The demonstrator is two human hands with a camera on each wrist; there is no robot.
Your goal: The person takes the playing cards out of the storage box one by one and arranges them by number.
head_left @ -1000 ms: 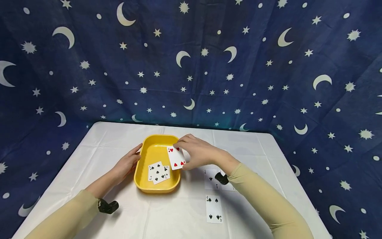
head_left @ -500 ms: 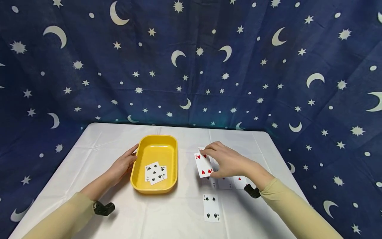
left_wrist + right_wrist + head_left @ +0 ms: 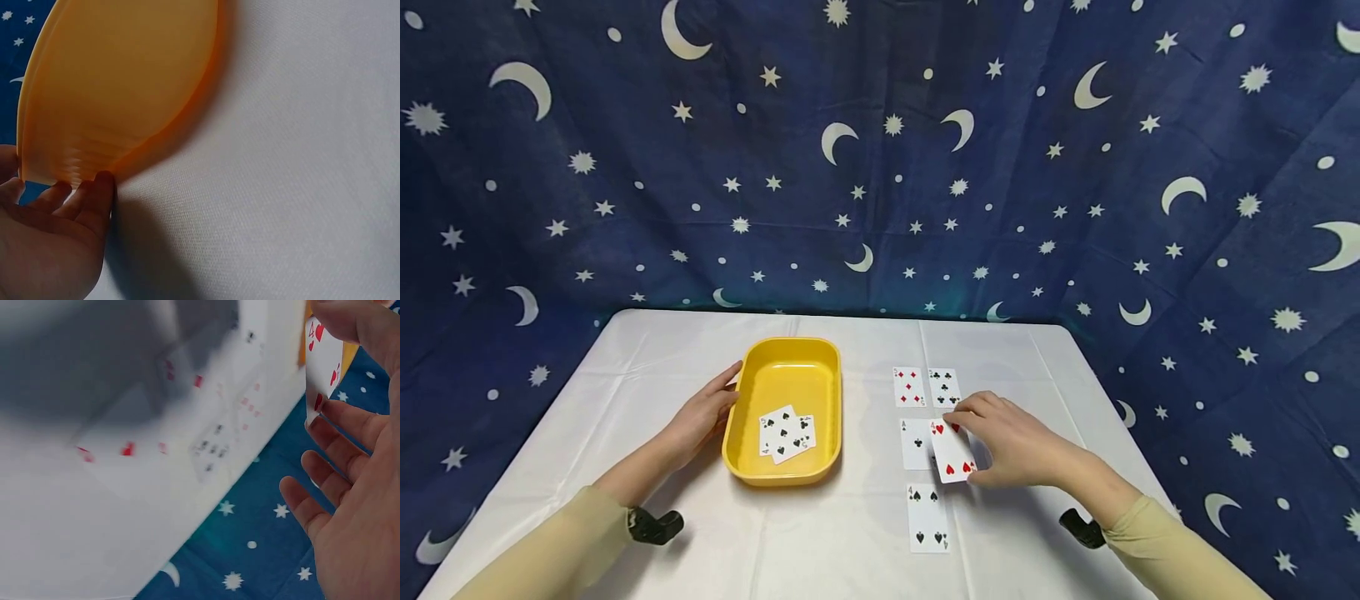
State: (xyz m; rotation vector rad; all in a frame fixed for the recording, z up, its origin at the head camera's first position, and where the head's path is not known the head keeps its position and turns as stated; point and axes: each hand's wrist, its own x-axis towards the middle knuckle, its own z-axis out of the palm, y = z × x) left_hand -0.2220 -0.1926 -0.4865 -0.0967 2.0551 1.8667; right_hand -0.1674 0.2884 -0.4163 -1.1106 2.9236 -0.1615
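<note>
My right hand (image 3: 1011, 442) pinches a four of hearts (image 3: 951, 454) between thumb and fingers. It tilts over the table, overlapping an ace of clubs (image 3: 913, 443) in the head view. Just in front lies a four of spades (image 3: 928, 518), face up. The right wrist view shows the same four of hearts (image 3: 324, 362) at the fingertips, while the other fingers spread loosely. My left hand (image 3: 700, 417) holds the left side of a yellow tray (image 3: 834, 392), fingers (image 3: 100, 194) against its outer wall. Inside the tray, a five of spades (image 3: 781, 429) overlaps another black card (image 3: 806, 431).
Behind the right hand lie a five of diamonds (image 3: 909, 387) and a five of clubs (image 3: 943, 385). Two red-suited cards, one with a single red pip (image 3: 128, 449), show in the right wrist view. A white cloth (image 3: 662, 350) covers the table; a blue star-patterned curtain (image 3: 880, 150) hangs behind.
My right hand has carried the four of hearts out from over the tray, rightward past the ace of clubs. My left hand stays at the tray's side.
</note>
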